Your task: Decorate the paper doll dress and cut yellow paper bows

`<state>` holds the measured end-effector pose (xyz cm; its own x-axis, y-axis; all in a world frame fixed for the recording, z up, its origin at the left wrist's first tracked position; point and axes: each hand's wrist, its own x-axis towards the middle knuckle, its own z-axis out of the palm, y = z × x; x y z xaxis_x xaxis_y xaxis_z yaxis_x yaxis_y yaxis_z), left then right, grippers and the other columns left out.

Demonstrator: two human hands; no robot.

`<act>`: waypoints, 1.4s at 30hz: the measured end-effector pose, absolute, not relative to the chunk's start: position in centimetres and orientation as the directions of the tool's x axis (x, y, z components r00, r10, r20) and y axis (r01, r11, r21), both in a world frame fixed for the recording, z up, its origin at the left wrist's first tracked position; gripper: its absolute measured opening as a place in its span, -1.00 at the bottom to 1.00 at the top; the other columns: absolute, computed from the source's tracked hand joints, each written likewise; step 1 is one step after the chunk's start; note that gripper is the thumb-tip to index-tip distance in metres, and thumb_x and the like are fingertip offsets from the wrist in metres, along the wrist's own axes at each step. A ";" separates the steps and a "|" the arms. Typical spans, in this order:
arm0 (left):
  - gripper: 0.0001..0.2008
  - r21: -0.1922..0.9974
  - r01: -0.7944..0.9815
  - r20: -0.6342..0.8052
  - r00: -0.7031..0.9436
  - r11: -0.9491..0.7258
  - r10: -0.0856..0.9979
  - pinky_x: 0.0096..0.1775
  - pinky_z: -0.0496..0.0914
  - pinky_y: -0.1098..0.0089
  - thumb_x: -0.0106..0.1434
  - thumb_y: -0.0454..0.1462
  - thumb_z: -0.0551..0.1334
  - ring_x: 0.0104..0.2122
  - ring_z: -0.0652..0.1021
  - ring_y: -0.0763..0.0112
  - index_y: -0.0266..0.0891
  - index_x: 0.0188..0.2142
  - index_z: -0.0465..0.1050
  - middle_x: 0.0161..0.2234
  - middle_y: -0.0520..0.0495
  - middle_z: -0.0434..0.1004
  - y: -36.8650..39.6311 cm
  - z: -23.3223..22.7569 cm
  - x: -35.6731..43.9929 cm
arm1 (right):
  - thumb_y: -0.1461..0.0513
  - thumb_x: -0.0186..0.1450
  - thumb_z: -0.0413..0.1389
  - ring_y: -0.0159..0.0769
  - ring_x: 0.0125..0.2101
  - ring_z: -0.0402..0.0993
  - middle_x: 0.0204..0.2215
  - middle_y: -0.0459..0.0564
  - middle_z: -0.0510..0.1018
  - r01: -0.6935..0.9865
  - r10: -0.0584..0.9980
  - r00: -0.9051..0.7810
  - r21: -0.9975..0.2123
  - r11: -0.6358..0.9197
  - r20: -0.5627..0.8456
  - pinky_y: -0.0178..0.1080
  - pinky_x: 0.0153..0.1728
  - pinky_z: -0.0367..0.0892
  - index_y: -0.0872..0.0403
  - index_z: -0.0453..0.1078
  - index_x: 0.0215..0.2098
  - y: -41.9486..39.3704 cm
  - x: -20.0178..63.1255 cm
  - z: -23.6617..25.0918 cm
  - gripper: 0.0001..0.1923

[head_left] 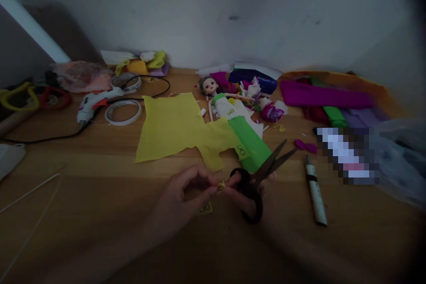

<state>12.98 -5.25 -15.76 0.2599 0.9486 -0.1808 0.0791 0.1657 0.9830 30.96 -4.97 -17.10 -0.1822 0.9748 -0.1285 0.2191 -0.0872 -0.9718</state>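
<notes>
Left hand (181,195) pinches a tiny yellow scrap (221,185) at fingertips. Right hand (251,195), mostly hidden in shadow, grips black scissors (262,173), blades parted, pointing up-right over green paper (251,144). Yellow sheet (173,126) just behind. Marker (315,191) right; beyond it a pixelated patch, unreadable.

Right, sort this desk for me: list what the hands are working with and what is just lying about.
In use: left hand, right hand, tiny yellow scrap, black scissors.

Lying about: yellow sheet, doll, glue gun, tape rolls, marker, crepe paper.
</notes>
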 end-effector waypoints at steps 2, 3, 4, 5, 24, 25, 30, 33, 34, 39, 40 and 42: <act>-0.85 0.970 0.016 -0.239 0.248 0.242 0.939 -0.23 0.41 0.40 0.11 -0.20 0.34 -0.30 0.52 0.38 -0.17 -0.32 0.45 -0.35 0.02 0.51 -5.2 -16.0 13.1 | 0.07 0.13 0.25 -0.36 -0.54 0.37 -0.57 -0.15 0.46 0.168 0.975 -0.157 -0.977 -0.129 -0.156 -0.33 -0.54 0.29 0.02 0.41 -0.47 -5.2 30.8 -17.6 -0.78; -0.82 0.963 -0.012 -0.257 0.252 0.268 0.933 -0.22 0.42 0.39 0.08 -0.21 0.36 -0.29 0.53 0.37 -0.16 -0.31 0.47 -0.33 0.02 0.53 -5.1 -16.1 13.1 | 0.06 0.13 0.25 -0.36 -0.54 0.37 -0.57 -0.15 0.46 0.149 0.973 -0.160 -0.978 -0.145 -0.169 -0.33 -0.53 0.28 0.02 0.41 -0.47 -5.2 30.8 -17.7 -0.78; -0.81 0.957 -0.029 -0.271 0.261 0.288 0.927 -0.22 0.43 0.38 0.06 -0.21 0.37 -0.28 0.53 0.36 -0.15 -0.30 0.49 -0.33 0.01 0.54 -5.1 -16.1 13.2 | 0.06 0.12 0.25 -0.36 -0.53 0.36 -0.57 -0.15 0.45 0.138 0.969 -0.168 -0.978 -0.159 -0.181 -0.33 -0.53 0.28 0.01 0.40 -0.48 -5.3 30.8 -17.8 -0.78; -0.82 0.953 -0.034 -0.283 0.264 0.302 0.922 -0.22 0.43 0.37 0.06 -0.21 0.37 -0.29 0.53 0.35 -0.15 -0.32 0.50 -0.34 0.01 0.55 -5.0 -16.1 13.2 | 0.06 0.12 0.25 -0.37 -0.53 0.34 -0.57 -0.15 0.43 0.133 0.966 -0.173 -0.976 -0.171 -0.193 -0.33 -0.53 0.27 0.01 0.39 -0.48 -5.3 30.7 -17.7 -0.77; -0.81 0.954 -0.044 -0.284 0.197 0.298 0.938 -0.51 0.19 0.51 0.07 -0.16 0.31 -0.53 0.32 0.50 -0.19 -0.49 0.36 -0.53 0.08 0.31 -4.3 -15.5 12.1 | 0.21 0.18 0.12 -0.34 -0.45 0.28 -0.46 -0.14 0.42 0.512 0.484 -0.647 -0.806 -0.297 -0.589 -0.32 -0.41 0.20 0.01 0.36 -0.35 -4.9 32.8 -12.5 -0.93; -0.81 0.951 -0.048 -0.289 0.202 0.305 0.936 -0.52 0.19 0.51 0.07 -0.16 0.31 -0.53 0.32 0.50 -0.19 -0.49 0.36 -0.54 0.08 0.30 -4.4 -15.4 12.1 | 0.23 0.17 0.12 -0.35 -0.45 0.28 -0.46 -0.15 0.42 0.501 0.479 -0.655 -0.810 -0.304 -0.585 -0.33 -0.41 0.20 0.01 0.35 -0.36 -4.8 32.8 -12.4 -0.94; -0.85 0.946 -0.062 -0.299 0.206 0.317 0.932 -0.46 0.23 0.53 0.07 -0.22 0.31 -0.49 0.35 0.51 -0.21 -0.49 0.37 -0.51 0.08 0.33 -4.4 -14.8 12.3 | 0.27 0.19 0.08 -0.38 -0.43 0.26 -0.45 -0.15 0.38 0.509 0.413 -0.675 -0.791 -0.340 -0.611 -0.34 -0.39 0.19 0.06 0.33 -0.35 -4.6 32.6 -12.0 -0.96; -0.85 0.949 -0.077 -0.284 0.219 0.307 0.933 -0.44 0.24 0.53 0.07 -0.24 0.30 -0.49 0.35 0.52 -0.21 -0.50 0.36 -0.52 0.09 0.33 -4.4 -14.6 12.4 | 0.13 0.26 0.08 -0.39 -0.45 0.21 -0.46 -0.15 0.33 0.470 0.400 -0.700 -0.804 -0.364 -0.591 -0.33 -0.41 0.17 0.08 0.29 -0.35 -4.6 32.5 -12.0 -0.83; -0.86 0.952 -0.074 -0.276 0.225 0.299 0.934 -0.43 0.25 0.53 0.08 -0.24 0.30 -0.48 0.35 0.52 -0.22 -0.50 0.36 -0.51 0.09 0.33 -4.4 -14.6 12.4 | 0.04 0.27 0.08 -0.38 -0.45 0.20 -0.46 -0.14 0.32 0.462 0.407 -0.702 -0.808 -0.365 -0.585 -0.32 -0.41 0.16 0.08 0.28 -0.35 -4.7 32.5 -12.0 -0.73; -0.83 0.960 -0.026 -0.263 0.253 0.278 0.931 -0.42 0.25 0.50 0.10 -0.20 0.27 -0.47 0.36 0.49 -0.22 -0.50 0.36 -0.50 0.07 0.33 -4.3 -14.8 12.5 | -0.37 0.10 -0.07 -0.35 -0.45 0.18 -0.47 -0.12 0.28 0.469 0.421 -0.682 -0.800 -0.375 -0.597 -0.29 -0.42 0.14 0.08 0.24 -0.37 -4.9 32.3 -12.4 -0.31; -0.83 0.962 -0.022 -0.258 0.252 0.272 0.933 -0.43 0.25 0.50 0.10 -0.19 0.27 -0.47 0.36 0.48 -0.22 -0.50 0.35 -0.51 0.08 0.33 -4.3 -14.8 12.4 | -0.39 0.07 -0.09 -0.34 -0.45 0.18 -0.47 -0.11 0.29 0.473 0.424 -0.680 -0.800 -0.370 -0.598 -0.28 -0.42 0.14 0.08 0.25 -0.38 -5.0 32.3 -12.5 -0.28; -0.82 0.966 -0.021 -0.245 0.246 0.257 0.938 -0.44 0.24 0.50 0.09 -0.19 0.28 -0.48 0.35 0.49 -0.23 -0.49 0.35 -0.51 0.08 0.33 -4.3 -14.8 12.4 | -0.40 0.05 -0.09 -0.33 -0.45 0.19 -0.47 -0.10 0.31 0.482 0.434 -0.675 -0.802 -0.353 -0.597 -0.27 -0.42 0.14 0.08 0.26 -0.37 -5.1 32.4 -12.7 -0.26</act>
<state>12.40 -4.30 -14.85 0.2461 0.9379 -0.2445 -0.0213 0.2575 0.9660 32.41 -5.11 -12.65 -0.6754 0.4335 -0.5966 0.4817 -0.3531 -0.8020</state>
